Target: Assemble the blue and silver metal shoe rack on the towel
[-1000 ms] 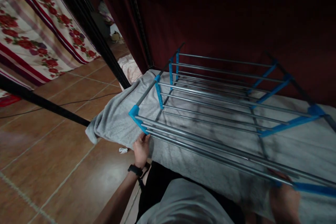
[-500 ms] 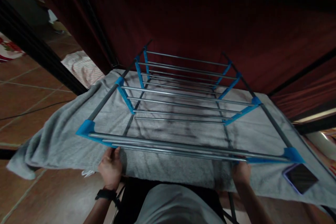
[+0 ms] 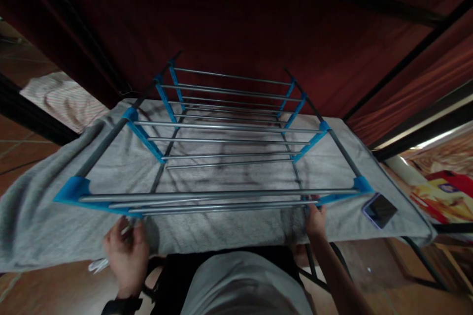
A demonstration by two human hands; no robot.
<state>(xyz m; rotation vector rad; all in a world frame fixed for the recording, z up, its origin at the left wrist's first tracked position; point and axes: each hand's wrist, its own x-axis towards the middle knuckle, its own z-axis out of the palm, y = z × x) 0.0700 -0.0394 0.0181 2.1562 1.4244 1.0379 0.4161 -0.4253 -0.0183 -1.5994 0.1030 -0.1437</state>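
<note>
A drying rack [image 3: 225,128] of grey metal rods with blue plastic joints lies on a grey towel [image 3: 44,206] spread over a low surface. My left hand [image 3: 125,251] is closed around the nearest rods by the rack's front left corner. My right hand [image 3: 316,219] is closed on the same front rods near the right blue corner joint. A black watch shows on my left wrist.
A phone [image 3: 380,210] with a purple edge lies on the towel at the right. Dark red curtains [image 3: 240,15] hang behind the rack. Black metal poles [image 3: 414,54] cross the view. Brown tiled floor [image 3: 33,290] and a striped cloth [image 3: 62,101] are at the left.
The view has swung right, away from the flowered fabric. Both hands have stayed on the front rods, and the rack's near edge has risen and spread wider in view.
</note>
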